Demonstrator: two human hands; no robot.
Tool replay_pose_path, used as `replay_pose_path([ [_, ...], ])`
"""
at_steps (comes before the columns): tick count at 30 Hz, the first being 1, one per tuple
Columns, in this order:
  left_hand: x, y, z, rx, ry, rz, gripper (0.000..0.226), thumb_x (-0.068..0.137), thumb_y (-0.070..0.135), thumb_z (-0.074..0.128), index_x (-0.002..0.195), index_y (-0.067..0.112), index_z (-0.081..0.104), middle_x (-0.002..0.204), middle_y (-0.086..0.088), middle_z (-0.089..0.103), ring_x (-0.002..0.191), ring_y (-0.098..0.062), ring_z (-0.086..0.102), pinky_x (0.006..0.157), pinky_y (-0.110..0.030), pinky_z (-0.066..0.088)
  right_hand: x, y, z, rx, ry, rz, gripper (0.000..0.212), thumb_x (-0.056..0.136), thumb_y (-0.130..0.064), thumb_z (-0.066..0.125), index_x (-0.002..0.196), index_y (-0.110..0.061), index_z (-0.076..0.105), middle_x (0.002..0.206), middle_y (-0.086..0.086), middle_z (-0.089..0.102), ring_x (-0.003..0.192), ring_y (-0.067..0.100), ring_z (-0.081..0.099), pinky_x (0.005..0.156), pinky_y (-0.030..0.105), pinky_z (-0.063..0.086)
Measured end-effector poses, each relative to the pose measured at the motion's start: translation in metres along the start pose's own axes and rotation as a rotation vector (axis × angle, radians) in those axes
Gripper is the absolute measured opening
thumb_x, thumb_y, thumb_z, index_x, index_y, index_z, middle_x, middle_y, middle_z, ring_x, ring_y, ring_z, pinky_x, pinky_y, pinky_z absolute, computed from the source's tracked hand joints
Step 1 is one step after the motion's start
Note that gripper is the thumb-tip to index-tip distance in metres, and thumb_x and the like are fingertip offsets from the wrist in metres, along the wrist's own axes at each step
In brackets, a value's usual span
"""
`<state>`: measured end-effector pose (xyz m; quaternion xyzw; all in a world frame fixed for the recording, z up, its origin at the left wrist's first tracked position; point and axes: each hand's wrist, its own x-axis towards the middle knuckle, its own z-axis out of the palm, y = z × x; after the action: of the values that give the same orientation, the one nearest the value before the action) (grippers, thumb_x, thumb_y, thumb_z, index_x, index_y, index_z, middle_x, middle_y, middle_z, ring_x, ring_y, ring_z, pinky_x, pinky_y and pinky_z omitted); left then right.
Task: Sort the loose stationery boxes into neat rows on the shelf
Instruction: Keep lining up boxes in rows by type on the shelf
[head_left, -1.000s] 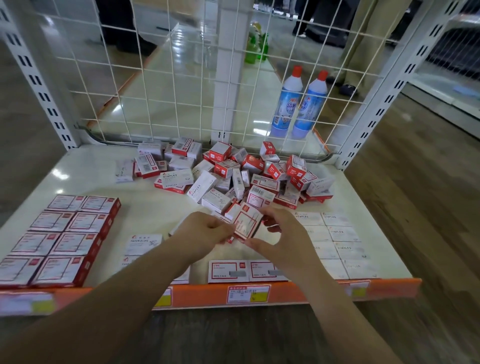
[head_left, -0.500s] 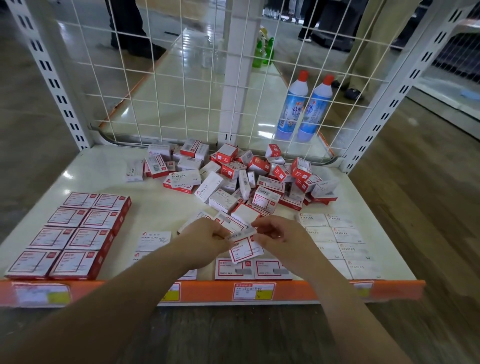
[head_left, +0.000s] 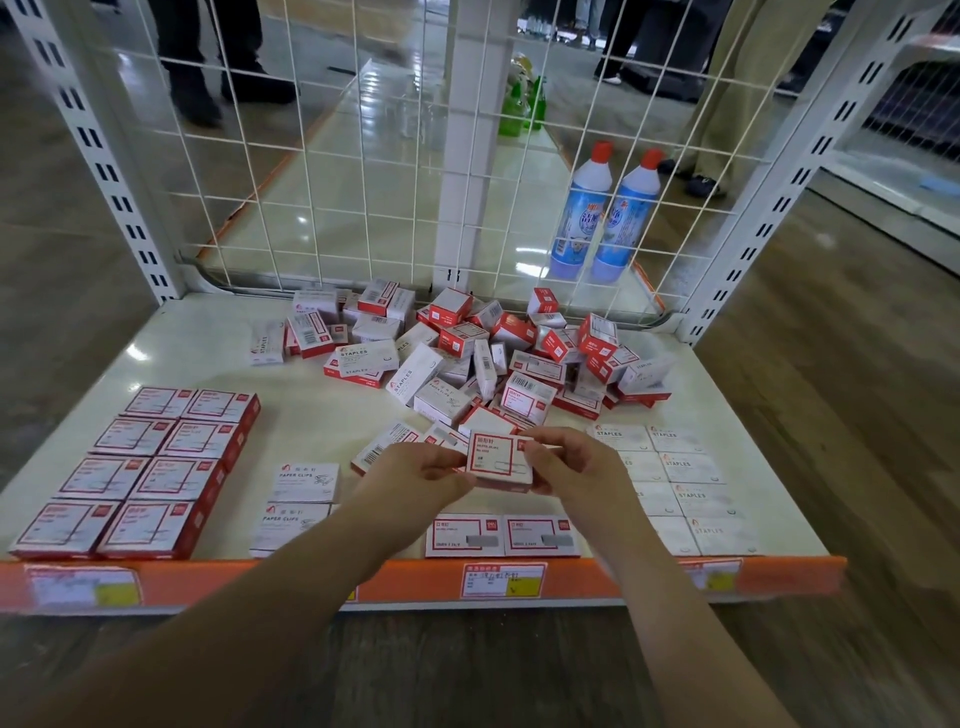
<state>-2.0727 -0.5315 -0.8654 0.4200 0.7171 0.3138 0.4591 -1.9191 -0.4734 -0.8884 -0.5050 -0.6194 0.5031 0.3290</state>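
A red-and-white stationery box (head_left: 500, 461) is held label-up just above the shelf, between both hands. My left hand (head_left: 415, 475) pinches its left edge and my right hand (head_left: 574, 467) pinches its right edge. Behind it lies a loose heap of small red and white boxes (head_left: 467, 353). Sorted rows lie flat near the front: red-edged boxes (head_left: 140, 467) at the left, white paper-clip boxes (head_left: 304, 499), two red-framed boxes (head_left: 501, 535) at the front middle, and white staples boxes (head_left: 691, 488) at the right.
The white shelf board (head_left: 171, 353) has an orange front lip (head_left: 415, 582) with price labels. A wire mesh back panel (head_left: 363, 156) stands behind the heap. Two blue bottles (head_left: 602, 213) stand beyond the mesh. People's legs show in the background.
The box in my hands has turned from tilted to flat with its label up, and both hands have shifted slightly right. The heap and rows have not moved.
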Motion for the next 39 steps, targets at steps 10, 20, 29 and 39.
replay_pose_path([
  [10, 0.002, -0.006, 0.001, 0.070, 0.018, -0.007, 0.031, 0.090, 0.016, 0.057, 0.120, 0.022, 0.058, 0.117, 0.003, 0.064, 0.090, -0.014, 0.058, 0.077, -0.030, 0.052, -0.004, 0.002, -0.001, -0.169, -0.179, 0.010, 0.045, 0.077, -0.003, 0.069, 0.110, -0.029, 0.055, 0.097, -0.013, 0.064, 0.090, 0.004, 0.062, 0.068, 0.009, 0.051],
  [20, 0.005, -0.006, 0.004, 0.125, -0.029, -0.020, 0.028, 0.088, 0.016, 0.059, 0.116, 0.020, 0.056, 0.114, 0.003, 0.065, 0.091, -0.013, 0.061, 0.086, -0.033, 0.053, -0.003, 0.006, -0.003, -0.271, -0.186, -0.007, 0.044, 0.080, -0.005, 0.067, 0.116, -0.029, 0.054, 0.095, -0.021, 0.060, 0.096, 0.006, 0.060, 0.080, 0.013, 0.049],
  [29, 0.010, -0.015, 0.008, 0.469, -0.018, 0.061, 0.030, 0.094, 0.025, 0.049, 0.124, 0.026, 0.052, 0.127, 0.007, 0.054, 0.103, -0.010, 0.055, 0.079, -0.020, 0.044, 0.002, 0.011, -0.020, -0.348, -0.070, 0.027, 0.040, 0.081, -0.007, 0.066, 0.103, -0.037, 0.050, 0.102, -0.019, 0.052, 0.081, -0.003, 0.055, 0.057, 0.005, 0.045],
  [39, 0.014, -0.023, 0.031, 0.815, -0.139, 0.222, 0.038, 0.091, 0.038, 0.052, 0.129, 0.032, 0.052, 0.129, 0.009, 0.051, 0.113, -0.013, 0.049, 0.093, -0.027, 0.045, 0.013, 0.023, -0.036, -0.473, -0.135, 0.168, 0.044, 0.082, -0.009, 0.066, 0.120, -0.026, 0.054, 0.113, -0.009, 0.062, 0.083, 0.000, 0.055, 0.057, 0.008, 0.043],
])
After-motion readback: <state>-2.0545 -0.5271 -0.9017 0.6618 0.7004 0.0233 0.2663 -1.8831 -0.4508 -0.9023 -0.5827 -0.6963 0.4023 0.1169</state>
